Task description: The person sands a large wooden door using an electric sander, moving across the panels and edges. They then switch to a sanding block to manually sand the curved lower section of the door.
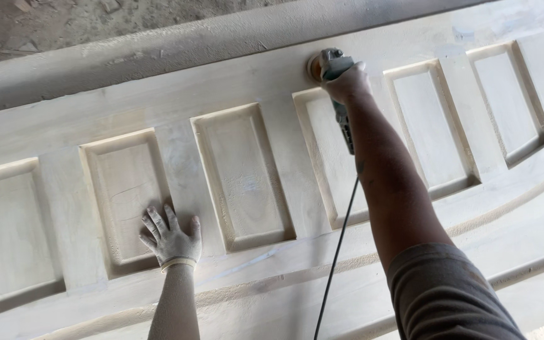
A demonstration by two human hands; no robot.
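- my right hand [346,80] is clamped round the sander [330,65], on the door's [247,82] far rail.
- feels heavy, buzzy; best gripped by its body.
- my left hand [171,239], fingers spread and holding nothing, presses flat on the door, which looks stiff, dusty, slippery.

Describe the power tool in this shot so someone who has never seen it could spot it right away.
A pale panelled wooden door lies flat, filling the view. On its far rail, above the row of recessed panels, the right hand presses down a small handheld sander. It is the only tool there, grey-green, with a dark cord trailing back along the arm.
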